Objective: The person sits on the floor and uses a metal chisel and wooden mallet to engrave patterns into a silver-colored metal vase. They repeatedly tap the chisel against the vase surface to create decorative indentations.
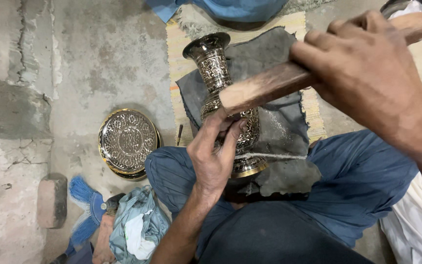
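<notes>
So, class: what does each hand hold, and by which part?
Right hand grips the wooden mallet mid-handle; left hand steadies the engraved metal vase at its belly.

Your left hand reaches up from the near edge, forearm bare, fingers curled inward with the fingertips pinched together and the thumb on the far side. Your right hand is raised at the far right, closed in a tight fist, knuckles up, its bare forearm running down the right edge.

An engraved, shiny silver-and-gold metal vase lies tilted on a dark grey cloth over the lap, mouth pointing away. A brown wooden mallet handle crosses above it.
</notes>
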The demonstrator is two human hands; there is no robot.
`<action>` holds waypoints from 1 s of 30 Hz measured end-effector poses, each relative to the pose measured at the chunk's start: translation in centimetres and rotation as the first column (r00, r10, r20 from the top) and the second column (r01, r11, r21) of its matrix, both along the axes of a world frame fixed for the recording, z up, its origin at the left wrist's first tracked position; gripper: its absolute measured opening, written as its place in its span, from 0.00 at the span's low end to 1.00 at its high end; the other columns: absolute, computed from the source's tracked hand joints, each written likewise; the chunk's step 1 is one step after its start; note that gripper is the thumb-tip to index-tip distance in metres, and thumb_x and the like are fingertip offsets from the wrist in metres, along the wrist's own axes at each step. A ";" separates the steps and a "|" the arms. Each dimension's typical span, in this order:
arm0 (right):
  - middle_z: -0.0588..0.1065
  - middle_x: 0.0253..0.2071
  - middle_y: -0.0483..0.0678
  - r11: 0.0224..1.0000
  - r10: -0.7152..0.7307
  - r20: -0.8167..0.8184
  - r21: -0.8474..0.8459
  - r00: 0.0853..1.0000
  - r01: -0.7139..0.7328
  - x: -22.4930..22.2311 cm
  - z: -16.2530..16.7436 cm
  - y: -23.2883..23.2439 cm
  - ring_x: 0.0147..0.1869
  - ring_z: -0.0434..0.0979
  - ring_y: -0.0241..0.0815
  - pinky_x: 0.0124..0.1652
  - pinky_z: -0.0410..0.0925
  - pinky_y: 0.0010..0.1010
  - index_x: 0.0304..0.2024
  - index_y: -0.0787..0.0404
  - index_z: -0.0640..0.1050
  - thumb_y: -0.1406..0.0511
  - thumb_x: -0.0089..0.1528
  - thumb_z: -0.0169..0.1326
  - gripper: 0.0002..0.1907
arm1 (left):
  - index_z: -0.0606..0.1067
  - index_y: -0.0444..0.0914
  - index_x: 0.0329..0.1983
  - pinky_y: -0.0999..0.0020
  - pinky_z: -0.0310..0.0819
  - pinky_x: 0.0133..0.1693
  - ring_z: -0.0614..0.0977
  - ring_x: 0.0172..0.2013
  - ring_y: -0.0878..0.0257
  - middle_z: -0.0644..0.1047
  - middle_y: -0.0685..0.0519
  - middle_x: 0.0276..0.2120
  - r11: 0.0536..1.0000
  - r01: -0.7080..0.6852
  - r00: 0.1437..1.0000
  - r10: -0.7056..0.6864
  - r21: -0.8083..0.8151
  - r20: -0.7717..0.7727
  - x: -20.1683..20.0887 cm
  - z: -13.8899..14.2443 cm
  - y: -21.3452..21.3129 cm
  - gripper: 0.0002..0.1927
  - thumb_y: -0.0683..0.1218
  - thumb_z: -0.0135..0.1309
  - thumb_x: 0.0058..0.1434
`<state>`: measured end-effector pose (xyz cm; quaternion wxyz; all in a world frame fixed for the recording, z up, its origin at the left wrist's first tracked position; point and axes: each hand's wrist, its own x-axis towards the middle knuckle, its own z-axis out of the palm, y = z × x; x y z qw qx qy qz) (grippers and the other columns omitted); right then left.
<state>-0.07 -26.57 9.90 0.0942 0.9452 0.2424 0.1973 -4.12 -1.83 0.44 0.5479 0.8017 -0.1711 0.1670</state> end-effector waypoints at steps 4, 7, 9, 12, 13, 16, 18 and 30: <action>0.77 0.33 0.49 0.994 -0.018 -0.171 0.106 0.985 0.036 -0.1 -0.6 -0.2 0.37 0.80 0.45 0.43 0.73 0.42 0.45 0.58 0.76 0.60 0.62 0.63 0.14 | 0.74 0.32 0.58 0.70 0.88 0.45 0.88 0.45 0.61 0.83 0.46 0.47 0.999 0.021 0.999 -0.022 -0.025 -0.031 -0.1 -0.4 0.1 0.17 0.33 0.60 0.66; 0.78 0.35 0.46 0.997 -0.002 -0.121 0.073 0.993 0.011 -0.2 -0.8 -0.3 0.39 0.81 0.43 0.42 0.73 0.41 0.44 0.56 0.76 0.59 0.60 0.63 0.14 | 0.74 0.33 0.58 0.70 0.89 0.46 0.88 0.45 0.61 0.83 0.47 0.46 1.000 0.015 1.000 -0.015 -0.009 -0.023 0.1 -0.8 0.1 0.18 0.35 0.61 0.66; 0.78 0.36 0.47 0.987 -0.006 -0.167 0.157 0.986 0.033 -0.4 -0.8 -0.3 0.41 0.81 0.44 0.43 0.73 0.41 0.46 0.57 0.75 0.60 0.59 0.64 0.17 | 0.74 0.33 0.59 0.69 0.89 0.48 0.88 0.47 0.60 0.83 0.46 0.48 0.999 0.031 1.000 -0.031 0.024 0.002 0.2 -0.9 0.0 0.18 0.35 0.61 0.66; 0.78 0.37 0.48 0.982 -0.053 -0.208 0.169 0.977 0.089 -0.8 -0.6 -0.2 0.42 0.81 0.45 0.44 0.74 0.41 0.50 0.59 0.75 0.59 0.57 0.64 0.22 | 0.75 0.34 0.58 0.70 0.89 0.45 0.88 0.44 0.61 0.83 0.48 0.44 1.000 0.011 1.000 -0.011 0.020 -0.006 0.2 -0.9 0.1 0.18 0.36 0.62 0.66; 0.79 0.38 0.46 0.995 -0.047 -0.111 0.082 0.993 0.056 -0.8 -0.6 -0.1 0.43 0.82 0.44 0.44 0.74 0.41 0.48 0.57 0.75 0.58 0.55 0.64 0.21 | 0.75 0.34 0.58 0.70 0.89 0.45 0.88 0.44 0.61 0.83 0.48 0.44 1.000 0.006 1.000 -0.006 0.019 -0.012 0.3 -0.8 0.1 0.18 0.36 0.62 0.65; 0.78 0.38 0.48 0.948 -0.082 -0.344 0.262 0.935 0.179 -0.9 -0.5 0.1 0.41 0.80 0.44 0.44 0.74 0.41 0.51 0.59 0.74 0.60 0.60 0.63 0.20 | 0.75 0.33 0.57 0.70 0.89 0.44 0.88 0.43 0.62 0.83 0.49 0.42 1.000 -0.006 0.999 0.007 0.022 -0.044 0.1 -0.5 0.1 0.18 0.36 0.62 0.65; 0.78 0.38 0.49 0.949 -0.077 -0.340 0.262 0.937 0.173 -0.8 -0.5 0.1 0.40 0.81 0.45 0.43 0.74 0.41 0.52 0.59 0.74 0.60 0.59 0.63 0.22 | 0.75 0.33 0.57 0.70 0.88 0.43 0.89 0.42 0.62 0.83 0.49 0.42 1.000 -0.012 0.998 0.013 0.023 -0.061 0.1 -0.4 0.1 0.17 0.36 0.62 0.65; 0.78 0.36 0.51 0.941 -0.029 -0.301 0.313 0.953 0.128 -0.9 -1.1 0.0 0.39 0.81 0.48 0.43 0.75 0.42 0.46 0.60 0.74 0.63 0.59 0.65 0.17 | 0.74 0.32 0.59 0.70 0.88 0.45 0.88 0.45 0.61 0.83 0.47 0.47 1.000 0.012 0.998 -0.011 0.009 -0.059 0.1 0.3 -0.2 0.19 0.35 0.61 0.65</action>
